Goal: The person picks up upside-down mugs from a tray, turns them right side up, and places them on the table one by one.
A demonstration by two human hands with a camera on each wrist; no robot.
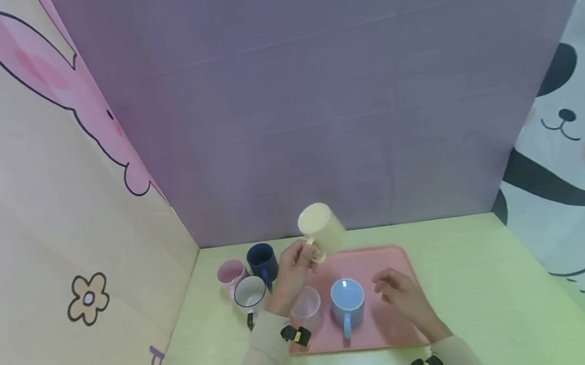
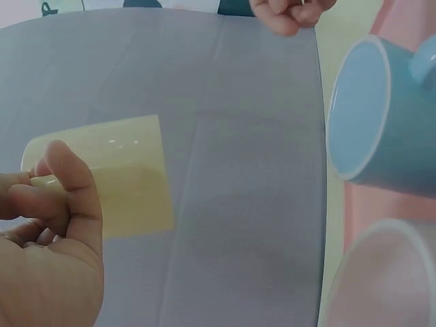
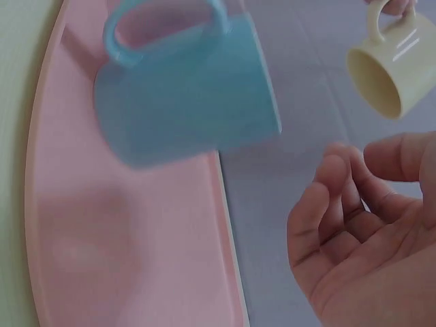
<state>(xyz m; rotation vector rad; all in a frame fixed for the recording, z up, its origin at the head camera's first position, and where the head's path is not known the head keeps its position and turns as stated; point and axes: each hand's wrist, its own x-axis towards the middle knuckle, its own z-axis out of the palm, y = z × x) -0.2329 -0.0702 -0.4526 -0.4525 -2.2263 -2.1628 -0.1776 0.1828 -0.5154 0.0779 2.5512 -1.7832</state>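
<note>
My left hand (image 1: 293, 271) grips a pale yellow mug (image 1: 327, 228) by its handle, holding it tilted above the far part of a pink tray (image 1: 388, 258). In the left wrist view, the fingers curl round the handle of that mug (image 2: 133, 177). On the tray stands a light blue mug (image 1: 348, 307), its handle toward me. Left of it is a pale pinkish cup (image 1: 307, 307), partly covered by my left forearm. My right hand (image 1: 404, 297) hovers over the tray's right side, fingers loosely bent and holding nothing, as the right wrist view also shows.
Left of the tray, a pink mug (image 1: 231, 272), a dark blue mug (image 1: 262, 262) and a white mug with a dark rim (image 1: 250, 293) stand close together on the pale table (image 1: 487, 293). A grey-purple wall panel (image 1: 317, 100) rises behind the table.
</note>
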